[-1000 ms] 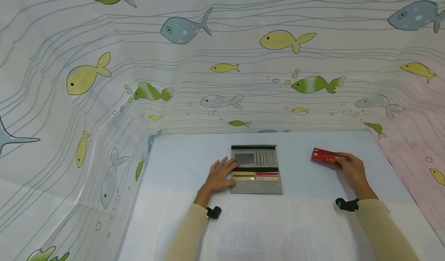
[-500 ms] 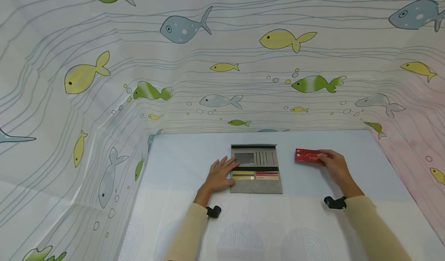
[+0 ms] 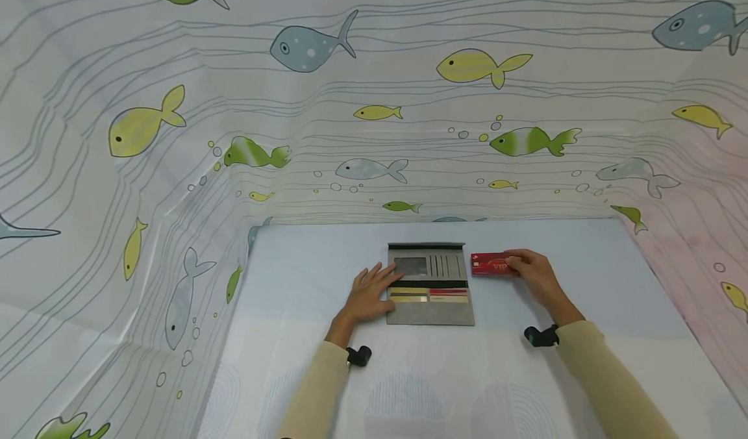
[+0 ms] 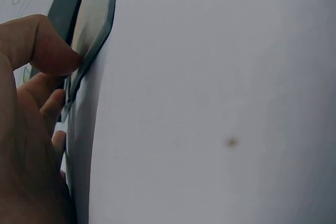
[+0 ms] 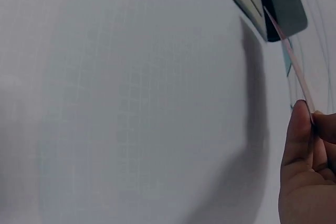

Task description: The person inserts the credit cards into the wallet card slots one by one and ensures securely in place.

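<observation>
A grey wallet [image 3: 432,313] lies spread open on the table, with a clear window and slits in its upper half and several cards in the slots of its lower half. My left hand [image 3: 369,296] rests on the wallet's left edge with its fingers spread. In the left wrist view the thumb [image 4: 55,51] touches the wallet's edge. My right hand [image 3: 534,275] pinches a red VIP card [image 3: 487,264] by its right end, just right of the wallet. From the right wrist the card [image 5: 296,69] appears edge-on between thumb and fingers, raised above the table.
The white table [image 3: 327,250] bears faint printed arches near its front. A fish-patterned curtain [image 3: 409,134] hangs behind it and along both sides. Each wrist wears a small black camera, such as the right one [image 3: 541,336].
My right hand has carried the red card leftward, from well right of the wallet to close beside it. The left hand and the wallet have stayed in place.
</observation>
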Tool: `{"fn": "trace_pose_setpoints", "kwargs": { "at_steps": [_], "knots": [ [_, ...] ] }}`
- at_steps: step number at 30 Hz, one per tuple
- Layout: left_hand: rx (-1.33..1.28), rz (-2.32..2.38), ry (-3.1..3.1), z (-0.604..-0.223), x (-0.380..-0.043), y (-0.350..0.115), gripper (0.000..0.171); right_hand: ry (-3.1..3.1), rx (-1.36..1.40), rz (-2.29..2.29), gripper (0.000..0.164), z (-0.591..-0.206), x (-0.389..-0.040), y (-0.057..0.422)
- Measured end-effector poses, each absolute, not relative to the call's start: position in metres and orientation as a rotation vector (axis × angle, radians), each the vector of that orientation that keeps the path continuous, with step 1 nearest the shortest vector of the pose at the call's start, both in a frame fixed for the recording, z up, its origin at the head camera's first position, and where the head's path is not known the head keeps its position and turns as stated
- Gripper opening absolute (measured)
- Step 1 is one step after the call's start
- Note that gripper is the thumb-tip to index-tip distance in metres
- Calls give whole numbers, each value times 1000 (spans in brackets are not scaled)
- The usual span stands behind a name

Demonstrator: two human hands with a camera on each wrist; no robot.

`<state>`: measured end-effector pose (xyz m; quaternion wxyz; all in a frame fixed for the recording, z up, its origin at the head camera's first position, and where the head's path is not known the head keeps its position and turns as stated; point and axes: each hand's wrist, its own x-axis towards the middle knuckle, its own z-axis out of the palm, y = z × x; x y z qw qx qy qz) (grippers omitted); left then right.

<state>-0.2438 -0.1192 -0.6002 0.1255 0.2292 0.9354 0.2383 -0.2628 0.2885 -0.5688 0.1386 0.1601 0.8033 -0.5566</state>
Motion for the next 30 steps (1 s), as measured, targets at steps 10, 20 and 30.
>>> {"fn": "trace_pose_setpoints", "kwargs": {
  "at_steps": [10,20,30],
  "knots": [
    [684,735,2721,-598,-244,-119,72,2357,394,-1536,45,-576,-274,268],
    [686,732,2726,-599,-242,-120,72,2394,372,-1462,42,-577,-278,261],
    [691,697,2724,-600,-244,-120,72,2426,371,-1430,40,-573,-282,258]
  ]
}}
